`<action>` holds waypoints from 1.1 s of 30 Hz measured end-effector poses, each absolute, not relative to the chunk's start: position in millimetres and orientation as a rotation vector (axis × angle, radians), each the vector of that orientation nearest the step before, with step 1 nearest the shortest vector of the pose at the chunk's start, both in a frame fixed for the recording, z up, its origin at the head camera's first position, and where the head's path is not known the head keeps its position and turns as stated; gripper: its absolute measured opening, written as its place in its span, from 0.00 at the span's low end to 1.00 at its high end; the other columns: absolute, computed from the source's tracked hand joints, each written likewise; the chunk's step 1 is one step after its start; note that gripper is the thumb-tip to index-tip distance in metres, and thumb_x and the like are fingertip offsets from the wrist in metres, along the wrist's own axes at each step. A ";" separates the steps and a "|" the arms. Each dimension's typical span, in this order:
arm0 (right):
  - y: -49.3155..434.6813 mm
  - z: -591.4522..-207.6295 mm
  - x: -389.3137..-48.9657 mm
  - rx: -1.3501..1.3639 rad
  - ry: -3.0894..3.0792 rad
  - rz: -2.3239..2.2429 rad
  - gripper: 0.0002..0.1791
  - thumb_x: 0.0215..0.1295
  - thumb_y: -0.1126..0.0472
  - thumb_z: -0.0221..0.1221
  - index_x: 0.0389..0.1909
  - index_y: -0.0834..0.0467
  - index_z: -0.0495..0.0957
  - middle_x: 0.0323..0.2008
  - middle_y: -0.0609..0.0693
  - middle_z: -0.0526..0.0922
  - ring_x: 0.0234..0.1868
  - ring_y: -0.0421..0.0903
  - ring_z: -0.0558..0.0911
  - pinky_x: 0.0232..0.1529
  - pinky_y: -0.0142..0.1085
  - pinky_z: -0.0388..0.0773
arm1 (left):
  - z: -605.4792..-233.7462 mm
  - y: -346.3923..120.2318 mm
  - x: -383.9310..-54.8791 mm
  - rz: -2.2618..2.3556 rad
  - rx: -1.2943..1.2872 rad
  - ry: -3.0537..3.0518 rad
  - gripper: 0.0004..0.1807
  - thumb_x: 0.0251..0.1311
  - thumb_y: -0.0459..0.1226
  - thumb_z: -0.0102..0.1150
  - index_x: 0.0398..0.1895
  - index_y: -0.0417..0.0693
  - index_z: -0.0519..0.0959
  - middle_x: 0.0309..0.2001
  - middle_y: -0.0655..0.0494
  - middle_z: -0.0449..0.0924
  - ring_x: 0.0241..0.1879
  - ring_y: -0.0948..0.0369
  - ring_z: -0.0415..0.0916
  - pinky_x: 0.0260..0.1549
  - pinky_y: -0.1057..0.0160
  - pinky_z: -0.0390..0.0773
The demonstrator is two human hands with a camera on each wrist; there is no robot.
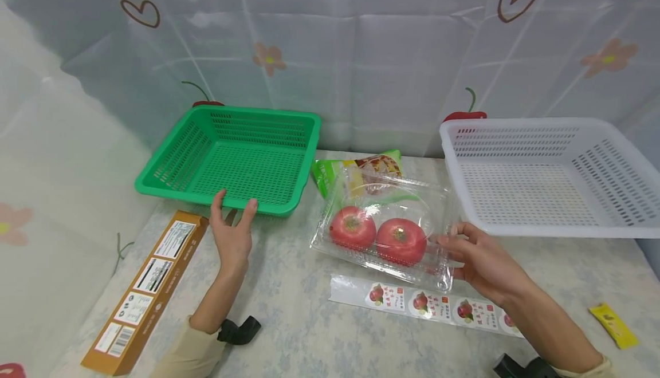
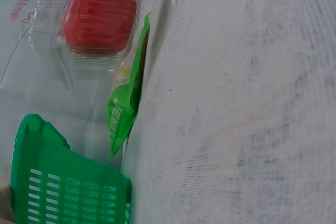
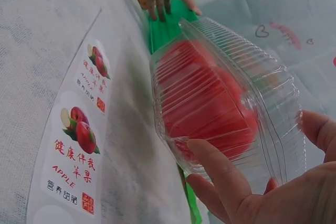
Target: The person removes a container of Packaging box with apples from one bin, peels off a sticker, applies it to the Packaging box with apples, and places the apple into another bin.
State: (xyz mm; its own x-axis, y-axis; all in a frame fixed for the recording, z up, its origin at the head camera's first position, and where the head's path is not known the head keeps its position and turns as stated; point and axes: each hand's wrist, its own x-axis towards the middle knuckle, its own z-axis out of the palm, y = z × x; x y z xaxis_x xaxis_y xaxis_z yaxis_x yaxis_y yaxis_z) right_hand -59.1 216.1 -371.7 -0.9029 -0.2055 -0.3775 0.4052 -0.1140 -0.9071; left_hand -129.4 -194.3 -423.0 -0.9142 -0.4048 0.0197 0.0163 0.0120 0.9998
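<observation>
My right hand (image 1: 482, 258) grips the right end of a clear plastic clamshell box (image 1: 378, 195), thumb on one side and fingers on the other. The box is closed and tilted above the table, with two red apples (image 1: 401, 240) inside. In the right wrist view its ribbed wall and fingertips (image 3: 207, 153) show close up. My left hand (image 1: 232, 243) is at the front rim of a green plastic basket (image 1: 258, 206), thumb and fingers spread apart, fingertips right at the rim. No item shows inside that basket.
Behind the box lies a green snack bag (image 1: 325, 174). A strip of apple stickers (image 1: 428, 303) lies in front of it. At the right stand a white basket (image 1: 546, 230) and a small yellow packet (image 1: 613, 325). A long orange-brown carton (image 1: 149, 292) lies at left.
</observation>
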 end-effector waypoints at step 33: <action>229.9 -392.0 -58.7 0.317 1.814 -2.024 0.14 0.74 0.56 0.55 0.48 0.57 0.61 0.45 0.50 0.73 0.45 0.46 0.78 0.42 0.42 0.80 | -426.7 -193.7 -127.7 -1.979 0.403 -1.990 0.42 0.63 0.46 0.65 0.76 0.62 0.55 0.76 0.56 0.37 0.72 0.50 0.50 0.61 0.45 0.65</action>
State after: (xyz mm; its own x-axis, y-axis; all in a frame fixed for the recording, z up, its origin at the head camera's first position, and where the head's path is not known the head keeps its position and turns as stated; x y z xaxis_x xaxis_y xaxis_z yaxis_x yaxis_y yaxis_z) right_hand -58.7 229.9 -392.0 -0.8933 -0.1439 -0.4259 0.4390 -0.0754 -0.8953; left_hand -127.7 -193.7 -426.7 -0.9139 -0.4055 0.0184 0.0161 0.0089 0.9998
